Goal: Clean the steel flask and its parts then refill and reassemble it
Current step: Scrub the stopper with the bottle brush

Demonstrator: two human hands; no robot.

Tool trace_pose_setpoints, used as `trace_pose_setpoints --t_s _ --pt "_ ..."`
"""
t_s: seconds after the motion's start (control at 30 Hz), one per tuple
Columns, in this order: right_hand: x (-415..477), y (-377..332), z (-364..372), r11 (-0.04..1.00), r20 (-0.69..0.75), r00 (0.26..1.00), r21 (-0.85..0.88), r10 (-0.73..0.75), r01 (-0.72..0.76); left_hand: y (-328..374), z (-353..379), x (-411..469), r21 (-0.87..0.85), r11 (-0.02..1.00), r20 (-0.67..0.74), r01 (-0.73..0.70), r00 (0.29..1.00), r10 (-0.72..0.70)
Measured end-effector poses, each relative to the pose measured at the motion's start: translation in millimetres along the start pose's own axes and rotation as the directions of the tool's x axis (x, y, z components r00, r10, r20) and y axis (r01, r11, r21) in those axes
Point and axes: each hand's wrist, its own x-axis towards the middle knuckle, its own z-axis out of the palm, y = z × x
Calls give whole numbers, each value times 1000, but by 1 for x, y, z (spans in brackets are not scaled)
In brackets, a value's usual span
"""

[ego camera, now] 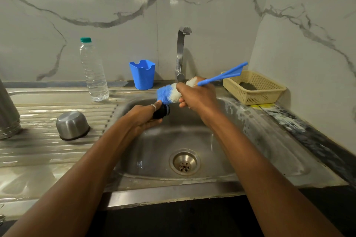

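Observation:
Over the steel sink [250,140], my left hand [142,115] grips a small black flask stopper [161,111] with a blue rim. My right hand [198,96] is closed around the bristle head of a blue-and-white bottle brush [165,93]; its blue handle points up to the right. The blue bristle tip touches the stopper. The steel flask body [7,113] stands at the far left edge, mostly cut off. A steel cup-shaped flask lid [72,125] lies upside down on the ribbed drainboard.
A clear plastic water bottle [93,71] with a green cap stands on the drainboard. A blue plastic holder [143,74] and the tap [181,54] are behind the basin. A beige basket [254,87] sits at the right, against the marble wall. No water is running.

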Motion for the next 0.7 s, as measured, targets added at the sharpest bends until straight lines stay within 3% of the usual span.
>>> trace_pose_setpoints --t_s 0.23,0.6,0.7 --pt "-3 -10 -6 999 -30 999 10 -37 38 5 -4 -2 -50 999 -49 -14 999 11" --pt "-4 -9 -4 999 -19 999 24 -44 44 11 -3 -13 -109 994 92 32 996 -22" --pt "-5 -13 -8 999 -26 999 30 -44 44 13 -4 -12 -174 985 41 22 999 -15"
